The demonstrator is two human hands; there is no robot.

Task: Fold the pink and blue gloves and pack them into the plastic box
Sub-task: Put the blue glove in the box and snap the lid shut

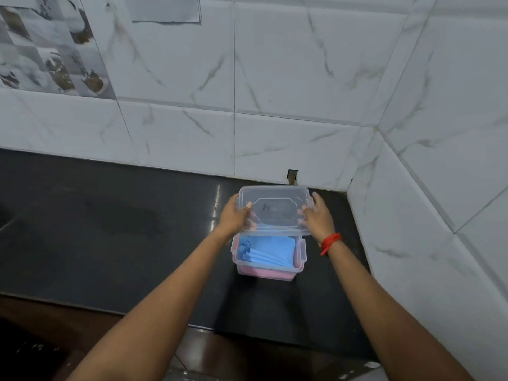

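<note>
A clear plastic box (pixel 301 250) stands on the black counter near the wall corner. Inside it a folded blue glove (pixel 268 250) lies on top, and a pink glove (pixel 262 272) shows through the front wall beneath it. I hold the clear lid (pixel 275 209) by its two short sides, just above the far part of the box, tilted toward me. My left hand (pixel 233 215) grips the lid's left edge and my right hand (pixel 316 215) grips its right edge. The near half of the box stands uncovered.
The black counter (pixel 110 229) runs left from the box and ends in a front edge below it. White marble-look tiled walls (pixel 275 78) close the back and the right side. A small dark notch (pixel 292 176) sits in the wall behind the box.
</note>
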